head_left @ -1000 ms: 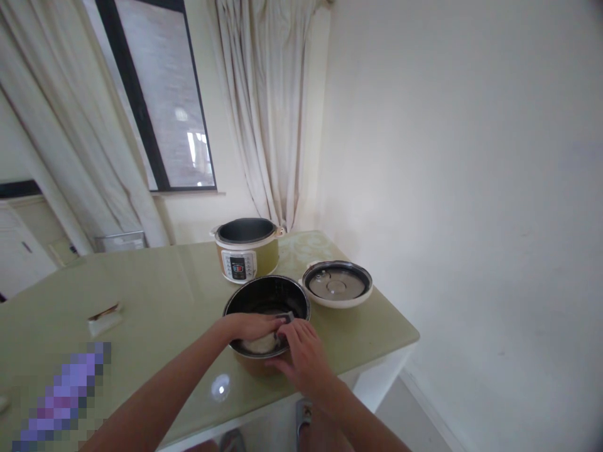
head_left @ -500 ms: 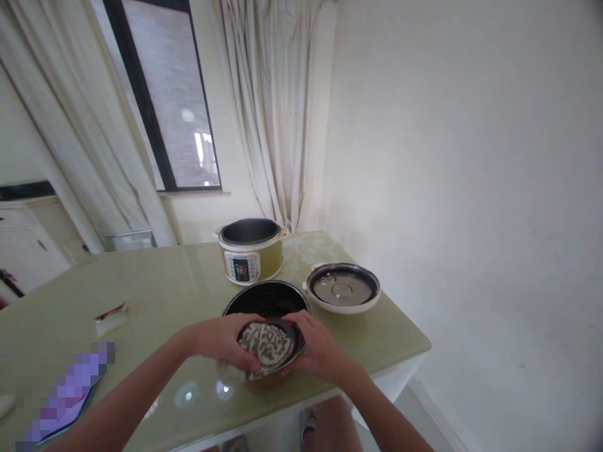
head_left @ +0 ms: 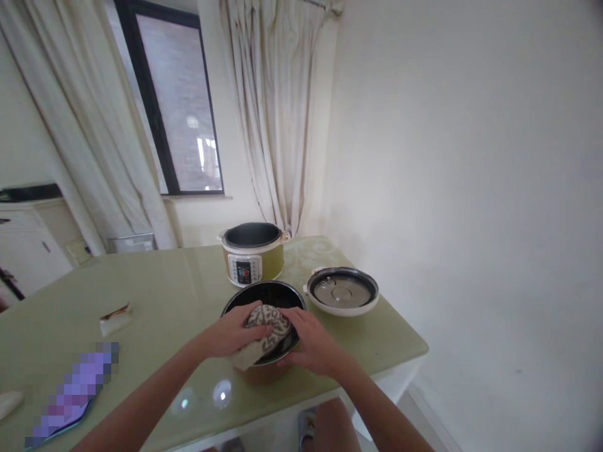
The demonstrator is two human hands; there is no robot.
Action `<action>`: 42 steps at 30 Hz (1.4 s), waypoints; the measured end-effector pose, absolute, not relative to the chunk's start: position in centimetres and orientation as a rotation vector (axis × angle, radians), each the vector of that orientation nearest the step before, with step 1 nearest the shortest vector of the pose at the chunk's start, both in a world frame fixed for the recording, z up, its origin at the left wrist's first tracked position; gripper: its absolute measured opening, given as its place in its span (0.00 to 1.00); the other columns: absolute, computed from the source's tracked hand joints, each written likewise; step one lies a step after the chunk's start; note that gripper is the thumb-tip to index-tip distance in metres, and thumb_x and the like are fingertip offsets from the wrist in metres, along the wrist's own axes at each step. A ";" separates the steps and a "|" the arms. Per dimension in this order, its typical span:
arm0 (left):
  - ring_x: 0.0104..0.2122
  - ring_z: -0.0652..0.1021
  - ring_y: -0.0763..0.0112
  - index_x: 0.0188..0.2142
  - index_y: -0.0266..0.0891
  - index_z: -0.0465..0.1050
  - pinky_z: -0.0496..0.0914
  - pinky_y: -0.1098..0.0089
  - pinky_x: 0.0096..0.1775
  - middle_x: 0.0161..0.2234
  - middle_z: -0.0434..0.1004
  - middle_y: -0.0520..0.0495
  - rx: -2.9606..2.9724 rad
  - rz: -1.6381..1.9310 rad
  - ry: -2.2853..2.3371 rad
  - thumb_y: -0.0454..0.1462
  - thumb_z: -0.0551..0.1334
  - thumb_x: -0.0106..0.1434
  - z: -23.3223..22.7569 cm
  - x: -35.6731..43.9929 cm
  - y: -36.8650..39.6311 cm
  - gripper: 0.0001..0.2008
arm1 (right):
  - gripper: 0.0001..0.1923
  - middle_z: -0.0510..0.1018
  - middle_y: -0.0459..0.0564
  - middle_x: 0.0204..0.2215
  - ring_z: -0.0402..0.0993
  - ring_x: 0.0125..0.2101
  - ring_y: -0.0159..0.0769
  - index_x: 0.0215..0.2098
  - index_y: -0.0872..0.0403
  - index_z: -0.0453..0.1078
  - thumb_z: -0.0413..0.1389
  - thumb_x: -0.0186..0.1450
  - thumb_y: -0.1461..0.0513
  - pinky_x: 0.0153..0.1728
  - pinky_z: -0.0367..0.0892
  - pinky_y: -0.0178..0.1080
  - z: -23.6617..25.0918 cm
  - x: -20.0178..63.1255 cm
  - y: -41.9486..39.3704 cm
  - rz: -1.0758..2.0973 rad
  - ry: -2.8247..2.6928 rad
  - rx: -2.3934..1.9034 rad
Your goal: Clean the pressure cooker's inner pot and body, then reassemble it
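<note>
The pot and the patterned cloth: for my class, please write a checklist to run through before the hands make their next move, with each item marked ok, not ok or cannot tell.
1. Left hand gripping the patterned cloth: ok.
2. Right hand holding the pot: ok, at the right side of the rim.
3. Cloth wholly inside the pot: not ok, part hangs over the near left rim.
4. Lid set aside: ok, underside up, right of the pot.
5. Cooker body upright: ok, behind the pot.
6. Pot dry inside: cannot tell.
</note>
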State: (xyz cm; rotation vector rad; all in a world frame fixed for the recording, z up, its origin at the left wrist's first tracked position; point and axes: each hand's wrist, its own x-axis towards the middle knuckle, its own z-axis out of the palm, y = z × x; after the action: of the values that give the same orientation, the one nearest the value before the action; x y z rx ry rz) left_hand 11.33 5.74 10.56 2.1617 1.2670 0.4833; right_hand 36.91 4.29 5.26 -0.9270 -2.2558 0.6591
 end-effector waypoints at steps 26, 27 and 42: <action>0.53 0.79 0.53 0.57 0.40 0.71 0.71 0.53 0.58 0.53 0.81 0.41 2.233 1.075 1.472 0.31 0.59 0.57 12.1 9.8 6.7 0.27 | 0.05 0.78 0.50 0.39 0.74 0.42 0.41 0.38 0.52 0.77 0.63 0.65 0.59 0.48 0.70 0.42 11.2 34.7 8.5 0.476 -1.548 -0.891; 0.52 0.79 0.54 0.56 0.40 0.72 0.71 0.54 0.57 0.52 0.81 0.42 2.248 1.065 1.481 0.32 0.60 0.58 12.8 9.5 6.2 0.25 | 0.07 0.76 0.50 0.40 0.72 0.42 0.41 0.36 0.52 0.76 0.64 0.66 0.57 0.47 0.69 0.41 11.6 35.3 7.8 0.435 -1.543 -0.895; 0.49 0.82 0.37 0.56 0.35 0.75 0.73 0.44 0.48 0.49 0.83 0.29 2.527 -0.086 1.673 0.51 0.66 0.64 8.4 17.4 0.1 0.27 | 0.22 0.83 0.49 0.34 0.78 0.38 0.40 0.45 0.51 0.77 0.47 0.78 0.48 0.48 0.64 0.42 5.9 34.6 5.6 0.487 -2.208 -1.095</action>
State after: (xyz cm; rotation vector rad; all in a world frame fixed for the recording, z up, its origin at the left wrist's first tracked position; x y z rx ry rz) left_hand 17.37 0.06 8.40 2.5275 1.6729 -0.0861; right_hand 34.62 5.62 5.86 -1.0948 -2.2078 0.4865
